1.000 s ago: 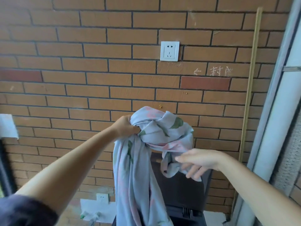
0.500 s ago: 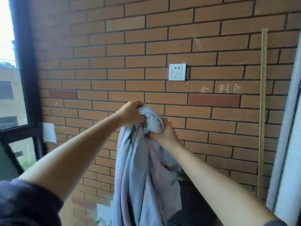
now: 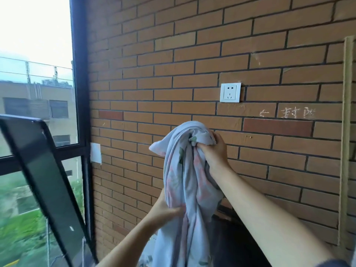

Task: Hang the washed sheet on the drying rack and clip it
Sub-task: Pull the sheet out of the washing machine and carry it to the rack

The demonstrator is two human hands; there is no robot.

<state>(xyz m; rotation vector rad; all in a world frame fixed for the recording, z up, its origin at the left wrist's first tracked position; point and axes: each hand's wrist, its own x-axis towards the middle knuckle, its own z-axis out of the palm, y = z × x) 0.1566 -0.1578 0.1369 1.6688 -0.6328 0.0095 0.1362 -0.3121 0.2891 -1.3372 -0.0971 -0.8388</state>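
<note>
The washed sheet (image 3: 185, 180), pale blue with pink and green flower print, hangs bunched in a long twisted bundle in front of the brick wall. My right hand (image 3: 213, 151) grips its top, held up at about chest height. Lower down, my left hand (image 3: 165, 211) grips the left side of the hanging bundle. The sheet's lower end runs out of the frame at the bottom. No drying rack bars or clips can be made out with certainty.
A brick wall (image 3: 192, 54) with a white socket (image 3: 230, 92) stands ahead. At the left is a window (image 3: 36, 54) and a tilted black frame (image 3: 44, 182). A dark object (image 3: 231, 239) sits low behind the sheet. A thin wooden strip (image 3: 346, 132) runs up the right.
My left hand let go of the sheet's top and now grips the bundle lower down. My right hand holds the top. The view swung left, showing more window.
</note>
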